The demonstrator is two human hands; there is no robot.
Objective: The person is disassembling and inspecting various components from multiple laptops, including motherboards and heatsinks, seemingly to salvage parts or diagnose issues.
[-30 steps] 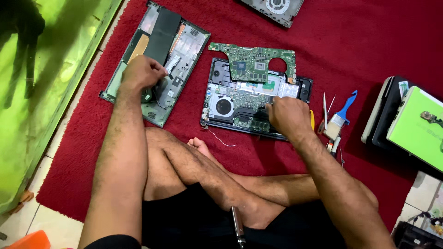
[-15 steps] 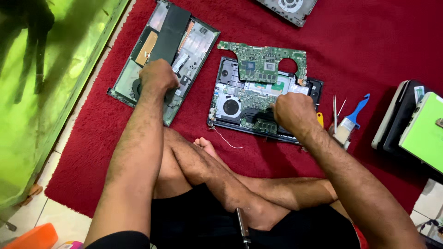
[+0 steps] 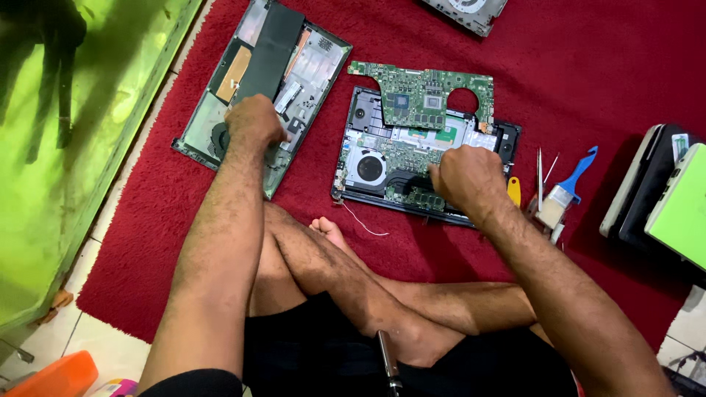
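Head view, looking down at a red rug [image 3: 603, 81] on a tiled floor, legs crossed at the bottom.

Left hand [image 3: 252, 123] resting knuckles-up on the opened laptop shell [image 3: 309, 73], near its lower end. Fingers curled under the palm, so cannot tell whether anything is pinched there. Inside that shell: a long black battery [image 3: 271, 51] along the middle, a tan patch to its left, silver plates on the right, a round fan partly hidden beneath the hand.

Right hand [image 3: 467, 179] closed into a loose fist over the lower right part of the second laptop base [image 3: 368, 117], just right of the first shell. Fingertips turned down into the tray; probably gripping some small part, though hidden by the knuckles. Within that base: a round fan [image 3: 369, 168] at lower left, black heat pipes, a row of green memory sticks by the hand, pale plates across the middle. Loose green circuit board [image 3: 419, 92] lying tilted across the top edge of the base, half over the rug.

Thin white wire [image 3: 360, 223] trailing from the base's lower left corner onto the rug, near a bare foot.

Right of the base: a yellow pry tool [image 3: 513, 190], a blue-handled brush [image 3: 566, 190], slim metal tweezers [image 3: 540, 169], all close together. Farther right, stacked closed laptops, one lime green [image 3: 680, 209]. Corner of another grey device [image 3: 467, 11] at the top edge. Green glass panel [image 3: 73, 147] along the left.
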